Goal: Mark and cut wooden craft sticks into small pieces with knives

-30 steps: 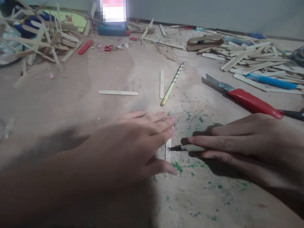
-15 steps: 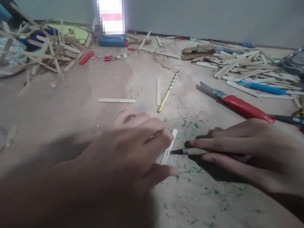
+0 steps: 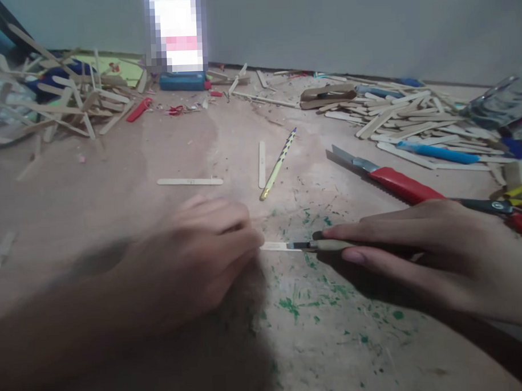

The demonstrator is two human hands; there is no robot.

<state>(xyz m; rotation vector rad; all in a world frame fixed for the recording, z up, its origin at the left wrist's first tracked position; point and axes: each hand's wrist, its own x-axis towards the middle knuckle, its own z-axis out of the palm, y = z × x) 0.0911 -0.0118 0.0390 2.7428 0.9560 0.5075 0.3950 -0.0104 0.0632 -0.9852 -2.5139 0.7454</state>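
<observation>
My left hand (image 3: 207,257), slightly blurred, is closed on the left end of a wooden craft stick (image 3: 276,246) that lies crosswise low over the table. In my right hand (image 3: 434,258), a carving knife (image 3: 335,245) with a pale handle is pinched between thumb and fingers. Its dark blade points left and rests over the right part of the stick. Beyond my hands, a second craft stick (image 3: 190,182) lies sideways and a third craft stick (image 3: 261,164) points away from me. Beside that one is a yellow pencil (image 3: 278,163) with dark marks.
A red utility knife (image 3: 404,182) lies just beyond my right hand, its blade out. Piled craft sticks (image 3: 416,113) and a blue pen (image 3: 438,152) are at the back right. Glued-up sticks (image 3: 75,102) stand at the back left. A blue box (image 3: 182,81) sits by the wall.
The craft stick has turned from slanting away from me to lying crosswise. My left hand has drawn left and closed, and the knife blade now lies over the stick's right part.
</observation>
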